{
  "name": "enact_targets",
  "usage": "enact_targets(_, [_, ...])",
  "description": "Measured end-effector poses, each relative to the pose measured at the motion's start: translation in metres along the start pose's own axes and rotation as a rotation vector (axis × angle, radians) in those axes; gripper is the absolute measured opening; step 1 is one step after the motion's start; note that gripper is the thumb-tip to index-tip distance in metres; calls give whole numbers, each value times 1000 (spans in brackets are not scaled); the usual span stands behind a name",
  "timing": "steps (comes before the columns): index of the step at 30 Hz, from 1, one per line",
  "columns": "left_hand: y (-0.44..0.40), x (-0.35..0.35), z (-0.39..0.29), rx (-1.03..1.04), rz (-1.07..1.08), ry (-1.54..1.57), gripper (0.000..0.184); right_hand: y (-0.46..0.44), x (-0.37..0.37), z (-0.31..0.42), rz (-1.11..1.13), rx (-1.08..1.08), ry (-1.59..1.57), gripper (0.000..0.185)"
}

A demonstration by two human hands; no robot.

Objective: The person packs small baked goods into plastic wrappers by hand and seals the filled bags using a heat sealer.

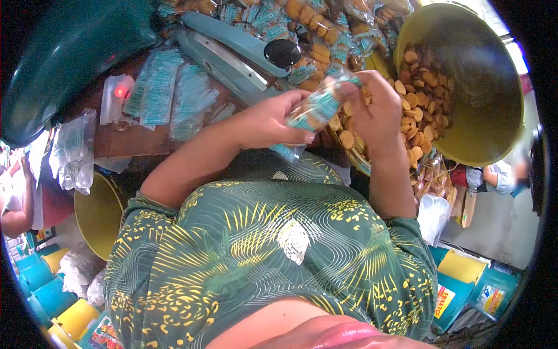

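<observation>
A clear plastic bag of cookies (317, 107) with turquoise print is held up in front of my chest. My left hand (270, 122) is closed round its lower end. The fingers of my right hand (376, 107) are closed at its upper end, slightly blurred. Just beyond my left hand lies a blue-grey hand-lever bag sealer (232, 43), its arm raised over a metal strip. Under and beside my right hand, loose round cookies (415, 110) spill from a tipped yellow bucket (482, 93). Flat printed bags (154, 87) lie in stacks left of the sealer.
Filled cookie packets (325, 26) are heaped behind the sealer. A large dark teal container (81, 64) stands at the upper left, near a small device with a glowing red light (121, 91). Buckets (453, 291) stand on the floor both sides. Other people are at the far edges.
</observation>
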State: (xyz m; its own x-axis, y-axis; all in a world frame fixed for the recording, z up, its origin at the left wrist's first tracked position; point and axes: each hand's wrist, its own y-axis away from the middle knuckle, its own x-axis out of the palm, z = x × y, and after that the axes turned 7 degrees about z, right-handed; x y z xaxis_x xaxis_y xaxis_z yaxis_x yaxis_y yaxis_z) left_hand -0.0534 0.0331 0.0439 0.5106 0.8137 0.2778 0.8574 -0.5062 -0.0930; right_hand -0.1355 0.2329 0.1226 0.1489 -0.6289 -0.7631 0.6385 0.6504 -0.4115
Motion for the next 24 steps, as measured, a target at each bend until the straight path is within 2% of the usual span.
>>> enact_targets(2, [8, 1, -5, 23, 33, 103, 72, -1, -3, -5, -135, 60, -50, 18])
enact_targets(4, [15, 6, -6, 64, -48, 248, 70, 1, 1, -17, -290, 55, -97, 17])
enact_targets(5, [19, 9, -7, 85, -91, 320, 69, 2, 4, -22, -290, 38, -154, 16])
enact_targets(8, [24, 18, -16, 241, -209, 349, 61, 7, 14, -12, -89, 67, -221, 15])
enact_targets(9, [27, 16, -16, 231, -210, 334, 54, 5, 16, -4, -102, 72, -340, 17])
enact_targets(12, [37, 16, -17, 165, -214, 269, 59, -6, 14, 23, -128, 97, -697, 38])
enact_targets(13, [28, 18, -15, 163, -203, 278, 62, -6, 9, 6, -25, 40, -689, 60])
enact_targets(15, [29, 15, -3, 208, -158, 352, 64, -5, 5, 12, -32, 79, -434, 65])
enact_targets(17, [32, 4, 8, 266, -69, 493, 68, 2, 1, 41, -188, 45, -294, 69])
enact_targets(19, [30, -9, 9, 320, 59, 709, 75, 2, -14, 48, -79, -278, -917, 69])
enact_targets(20, [33, -13, 11, 292, -8, 641, 80, 2, -14, 48, -62, -338, -1079, 69])
enact_targets(22, [40, -14, 6, 288, -22, 660, 77, -3, -6, 42, -166, -35, -895, 70])
enact_targets(23, [43, -13, 7, 255, -31, 648, 75, -5, 3, 36, -125, 76, -761, 70])
enact_targets(24, [46, -11, 8, 227, -38, 634, 72, -8, 11, 31, -47, 87, -452, 70])
